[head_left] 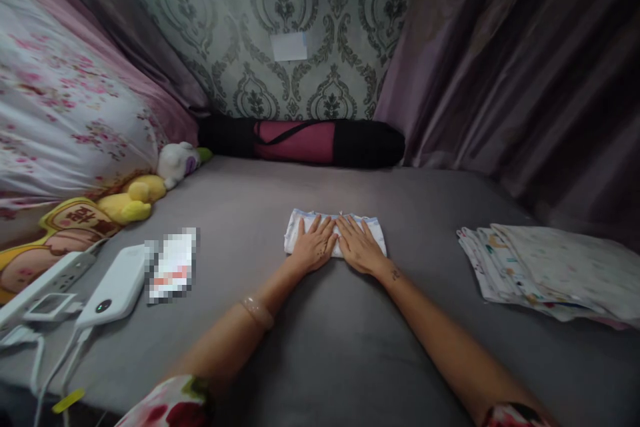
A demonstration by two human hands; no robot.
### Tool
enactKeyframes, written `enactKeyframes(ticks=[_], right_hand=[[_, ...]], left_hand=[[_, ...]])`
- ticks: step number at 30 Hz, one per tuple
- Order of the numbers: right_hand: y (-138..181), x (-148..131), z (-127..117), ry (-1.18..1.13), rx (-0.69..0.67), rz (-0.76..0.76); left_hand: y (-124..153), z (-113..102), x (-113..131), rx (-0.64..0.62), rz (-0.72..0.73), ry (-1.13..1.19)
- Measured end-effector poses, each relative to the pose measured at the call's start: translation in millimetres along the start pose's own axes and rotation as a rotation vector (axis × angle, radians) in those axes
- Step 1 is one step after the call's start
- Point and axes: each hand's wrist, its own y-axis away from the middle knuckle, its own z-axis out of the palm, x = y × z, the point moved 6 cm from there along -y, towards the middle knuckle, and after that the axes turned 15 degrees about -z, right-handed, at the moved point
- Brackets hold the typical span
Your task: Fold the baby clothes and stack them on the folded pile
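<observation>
A small folded white cloth (373,230) with blue edging lies in the middle of the grey bed sheet (320,347). My left hand (314,245) rests flat on its left half, fingers stretched out. My right hand (358,245) lies flat on the right half, fingers out and touching the left hand's fingers. Both palms press down on the cloth; neither hand grips anything. A pale bangle (257,312) sits on my left wrist.
A stack of folded printed cloths (550,270) lies at the right. At the left are a white power bank (117,287), a power strip (43,283) with cables, plush toys (133,199) and a floral quilt (65,100). A black-and-pink rolled bag (300,141) lies along the wall.
</observation>
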Motion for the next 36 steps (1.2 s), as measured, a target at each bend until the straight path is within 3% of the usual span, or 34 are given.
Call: enactKeyframes(ticks=[6, 9, 12, 15, 18, 21, 25, 30, 32, 36], right_hand=[[-1, 3, 0, -0.044, -0.058, 0.001], [1, 3, -5, -0.057, -0.044, 0.007], [3, 6, -9, -0.082, -0.007, 0.009], [4, 24, -18, -0.185, 0.109, 0.058], [18, 63, -36, -0.183, 0.320, 0.356], [36, 91, -37, -0.202, 0.314, 0.623], [44, 96, -25, -0.285, 0.257, 0.669], [42, 92, -22, -0.232, 0.271, 0.657], [42, 89, -21, -0.183, 0.238, 0.663], [42, 78, -25, -0.017, 0.200, 0.656]], left_hand=[[-3, -6, -6, -0.094, 0.033, 0.047], [-1, -30, -24, 0.085, -0.054, 0.102], [-2, -46, -59, 0.236, -0.298, 0.115], [-12, -39, -92, 0.186, -0.501, 0.193], [-23, -25, -110, 0.094, -0.595, 0.366], [-29, -18, -115, 0.089, -0.620, 0.470], [-28, -18, -111, 0.113, -0.587, 0.625], [-28, -17, -107, -0.018, -0.546, 0.978], [-29, -18, -108, -0.027, -0.538, 0.939], [-28, -23, -106, 0.116, -0.517, 0.514]])
